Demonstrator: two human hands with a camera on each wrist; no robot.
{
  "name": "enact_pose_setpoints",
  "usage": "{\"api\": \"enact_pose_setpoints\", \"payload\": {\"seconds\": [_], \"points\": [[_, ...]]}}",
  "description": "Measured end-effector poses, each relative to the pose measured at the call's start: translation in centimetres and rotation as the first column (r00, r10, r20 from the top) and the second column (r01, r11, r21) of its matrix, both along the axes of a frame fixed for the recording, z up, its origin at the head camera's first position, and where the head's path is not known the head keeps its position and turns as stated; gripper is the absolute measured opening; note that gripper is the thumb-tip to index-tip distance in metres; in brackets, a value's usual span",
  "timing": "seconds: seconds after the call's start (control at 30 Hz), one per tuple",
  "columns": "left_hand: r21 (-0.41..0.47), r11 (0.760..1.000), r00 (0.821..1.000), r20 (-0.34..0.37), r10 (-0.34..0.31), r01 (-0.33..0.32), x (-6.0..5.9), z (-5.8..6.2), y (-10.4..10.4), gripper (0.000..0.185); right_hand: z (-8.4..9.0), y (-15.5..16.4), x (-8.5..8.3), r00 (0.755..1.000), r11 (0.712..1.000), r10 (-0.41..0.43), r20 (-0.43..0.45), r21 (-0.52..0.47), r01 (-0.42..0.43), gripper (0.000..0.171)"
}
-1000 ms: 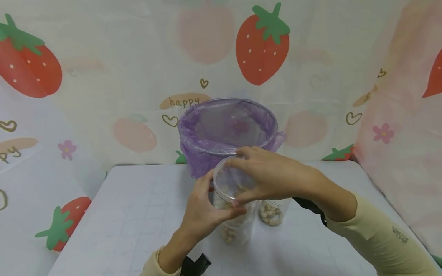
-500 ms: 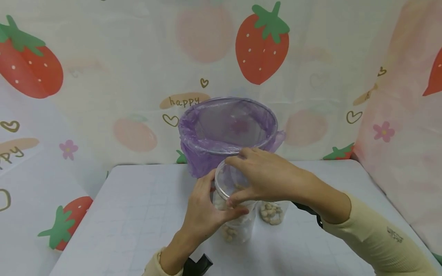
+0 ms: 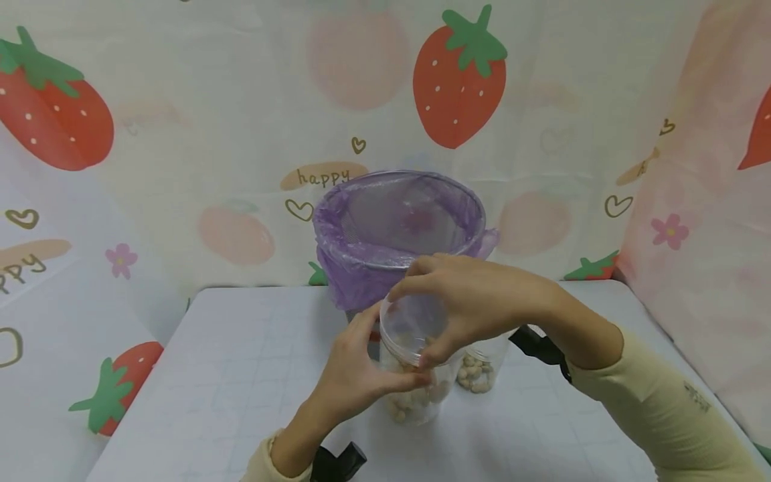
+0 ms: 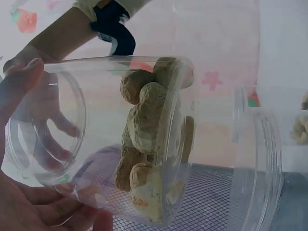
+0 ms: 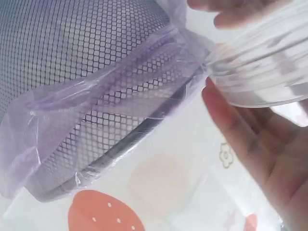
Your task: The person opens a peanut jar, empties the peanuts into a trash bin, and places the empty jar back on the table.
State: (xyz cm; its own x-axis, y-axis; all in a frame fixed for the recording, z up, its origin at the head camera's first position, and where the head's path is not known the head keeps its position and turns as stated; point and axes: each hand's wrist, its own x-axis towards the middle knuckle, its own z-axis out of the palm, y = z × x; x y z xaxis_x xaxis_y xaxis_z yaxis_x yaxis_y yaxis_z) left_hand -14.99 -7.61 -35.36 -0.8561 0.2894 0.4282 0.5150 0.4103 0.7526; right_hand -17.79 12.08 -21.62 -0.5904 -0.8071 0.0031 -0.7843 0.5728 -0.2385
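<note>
Plainly see-through, the gripped round jar holds lumpy tan peanuts.

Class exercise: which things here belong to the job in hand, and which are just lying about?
In the job:
left hand
right hand
clear jar both grip
peanuts inside it
probably the second jar alongside

Apparently just around:
purple-lined mesh bin behind
strawberry-print backdrop

In the head view, the right hand hides part of the rim of the clear plastic jar; both block the lower front of the round mesh bin lined with purple plastic. Dark print on the cream right sleeve is illegible. The right wrist view crops the jar.
</note>
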Motion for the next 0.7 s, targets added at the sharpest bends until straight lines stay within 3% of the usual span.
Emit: {"api": "enact_pose_setpoints", "payload": {"seconds": [0.07, 0.2, 0.7], "points": [[0.019, 0.999, 0.999, 0.033, -0.041, 0.041, -0.03, 0.05, -0.20, 0.093, 0.24, 0.30, -0.23, 0.999, 0.999, 0.050, 0.008, -0.016, -0.050, 0.062], [0.027, 0.998, 0.995, 0.084, -0.050, 0.048, -0.06, 0.03, -0.55, 0.094, 0.71, 0.71, -0.52, 0.995, 0.994, 0.099, -0.004, -0.051, -0.099, 0.064], [0.052, 0.998, 0.996, 0.086, -0.033, 0.029, -0.21, -0.15, -0.52, 0.094, 0.75, 0.71, -0.51, 1.000, 0.999, 0.025, -0.002, -0.032, -0.025, 0.068]]}}
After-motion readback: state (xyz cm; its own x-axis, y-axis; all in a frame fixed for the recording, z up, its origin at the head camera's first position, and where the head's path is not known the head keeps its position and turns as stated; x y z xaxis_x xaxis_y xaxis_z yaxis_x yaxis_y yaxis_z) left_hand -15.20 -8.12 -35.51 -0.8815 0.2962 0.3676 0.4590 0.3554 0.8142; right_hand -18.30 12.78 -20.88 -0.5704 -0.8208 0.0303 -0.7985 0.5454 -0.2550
